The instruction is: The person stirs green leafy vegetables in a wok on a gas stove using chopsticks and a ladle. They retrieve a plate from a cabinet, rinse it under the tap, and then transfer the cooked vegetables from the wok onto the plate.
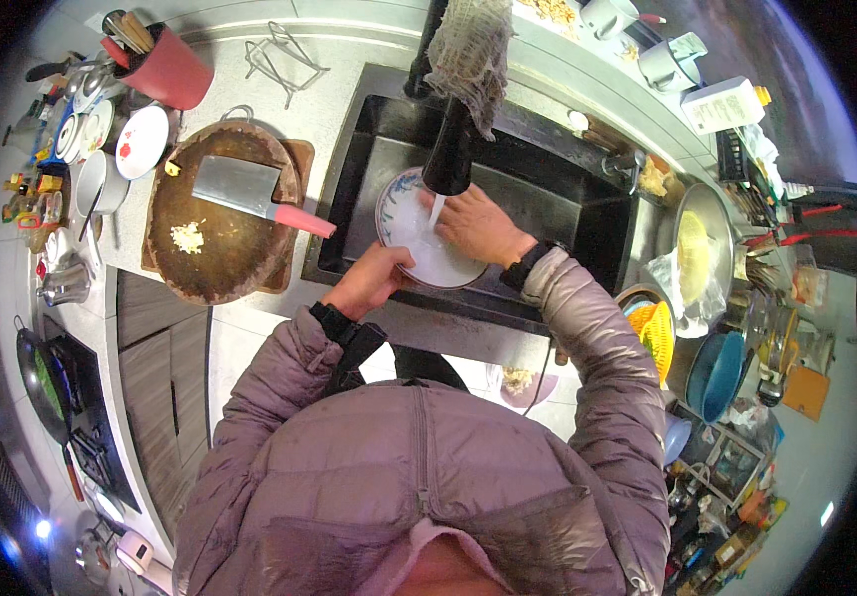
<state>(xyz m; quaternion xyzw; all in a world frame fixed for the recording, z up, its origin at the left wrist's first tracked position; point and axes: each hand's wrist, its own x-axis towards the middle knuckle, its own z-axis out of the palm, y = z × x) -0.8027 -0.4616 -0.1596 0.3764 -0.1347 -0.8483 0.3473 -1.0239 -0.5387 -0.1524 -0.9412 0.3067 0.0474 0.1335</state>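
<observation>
A white plate [436,257] with a blue floral pattern is tilted over the black sink [540,194]. My left hand [376,279] grips its near left rim, thumb on the inner face. Water runs from the black faucet [448,160] onto the plate. My right hand [481,223] lies with its fingers on the plate's inner surface, beside the stream; the fingertips are partly hidden behind the faucet and water. A grey mesh cloth [471,59] is draped over the faucet.
Left of the sink, a cleaver [238,185] with a pink handle lies on a round wooden chopping board [235,261], beside chopped pale bits [187,238]. A metal bowl [723,216] and an orange basket [652,335] stand to the right. A wok [43,380] is on the stove.
</observation>
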